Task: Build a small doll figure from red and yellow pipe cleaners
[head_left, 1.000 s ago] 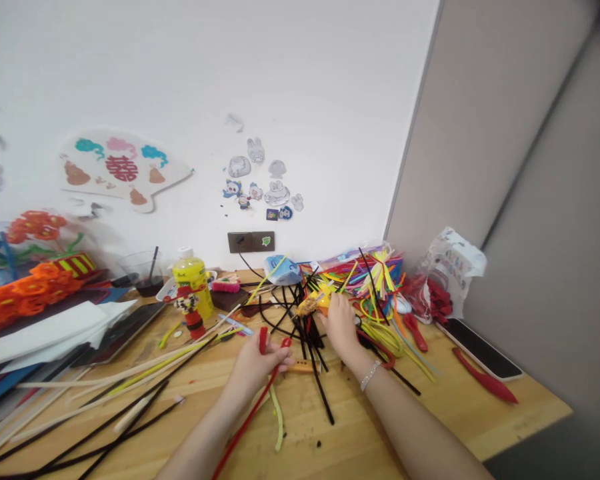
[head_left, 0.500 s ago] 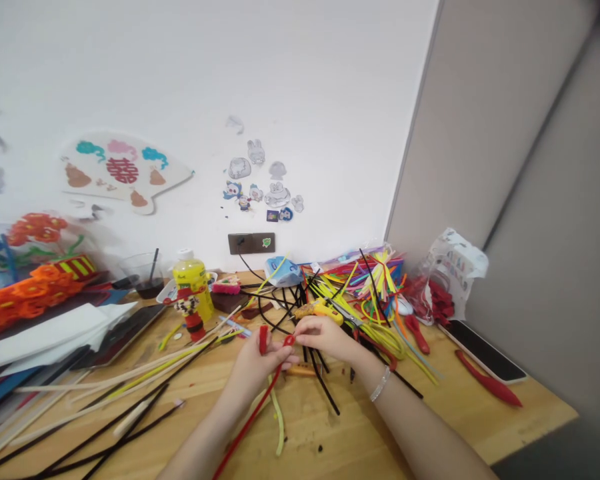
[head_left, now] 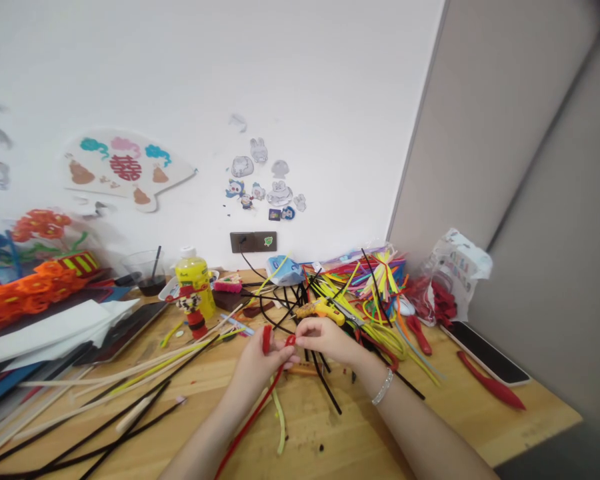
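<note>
1 silver bracelet (head_left: 383, 387) — on right wrist (head_left: 367, 371)

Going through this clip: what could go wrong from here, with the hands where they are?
The long end of the red pipe cleaner, pinched by the left hand and right hand, trails near the loose black pipe cleaners and might snag them. The yellow glue gun lies just beyond the right hand; if it is hot, which the view cannot show, fingers could brush it. The scissors beside it might get knocked among the stems.
</note>
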{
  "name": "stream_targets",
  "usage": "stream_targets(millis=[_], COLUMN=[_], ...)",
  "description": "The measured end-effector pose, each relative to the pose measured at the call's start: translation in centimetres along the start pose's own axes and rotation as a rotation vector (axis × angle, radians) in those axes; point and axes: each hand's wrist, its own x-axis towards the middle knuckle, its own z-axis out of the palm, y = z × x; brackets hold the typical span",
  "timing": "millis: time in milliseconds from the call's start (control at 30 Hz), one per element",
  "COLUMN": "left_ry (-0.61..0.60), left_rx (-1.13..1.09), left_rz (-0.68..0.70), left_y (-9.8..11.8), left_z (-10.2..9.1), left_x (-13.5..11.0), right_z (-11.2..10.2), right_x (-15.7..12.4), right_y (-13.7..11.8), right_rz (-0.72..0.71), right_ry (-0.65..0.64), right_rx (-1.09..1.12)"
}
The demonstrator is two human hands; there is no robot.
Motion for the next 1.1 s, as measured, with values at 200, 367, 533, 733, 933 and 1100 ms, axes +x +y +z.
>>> stream_targets(millis=[200,367,533,733,933,1100], left_ry=[0.031,0.023,0.014,0.016,0.012,-0.008], left_rx=[-0.029,0.002,0.008,0.011,0.003,-0.011], left_rz=[0.006,0.024,0.033,0.021,0.017,0.037], left_y=[-0.1,-0.1,-0.1,0.1,0.2,-0.1], left_z=[-0.1,-0.2,-0.1,0.0,0.0,0.3], left_x=[0.0,0.0,-0.1,-0.2,-0.3,-0.4], right_z=[0.0,0.3,0.3,-0.2,0.4,2.3], right_x=[0.0,0.0,0.1,0.1,0.2,0.3], right_y=[-0.2,-0.3,0.0,-0.2,-0.1,-0.1], right_rz=[-0.026,0.004,-0.014,-0.006,0.042,-0.004], right_ry=[0.051,0.014,0.041,0.129,0.203,0.147], right_rx=[-0.046,-0.031,-0.06,0.002,0.201,0.274])
